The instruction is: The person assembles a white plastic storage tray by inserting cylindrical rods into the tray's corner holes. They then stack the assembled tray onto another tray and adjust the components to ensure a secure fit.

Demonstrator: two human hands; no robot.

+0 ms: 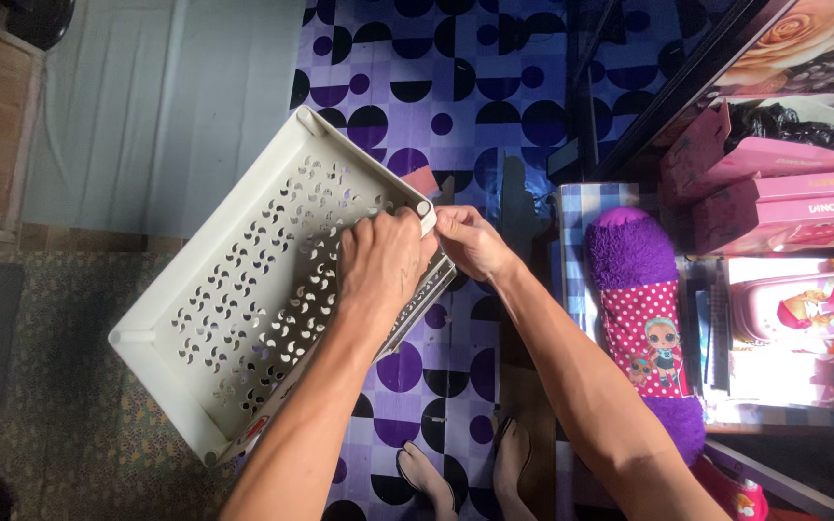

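Note:
A white plastic tray [243, 280] with a cut-out patterned base is held tilted above the floor. My left hand [383, 260] lies over its right rim, fingers curled onto the perforated base. At the tray's top right corner my right hand [470, 241] pinches the edge, next to a small round corner socket. The two hands almost touch. My bare feet [465, 478] stand below on the mat.
A purple, black and white patterned mat [456, 87] covers the floor. To the right are a purple and pink doll-print cushion [644, 318], pink boxes [784, 183] and a dark shelf frame [687, 87]. A pale sheet [147, 106] and brownish carpet [60, 386] lie left.

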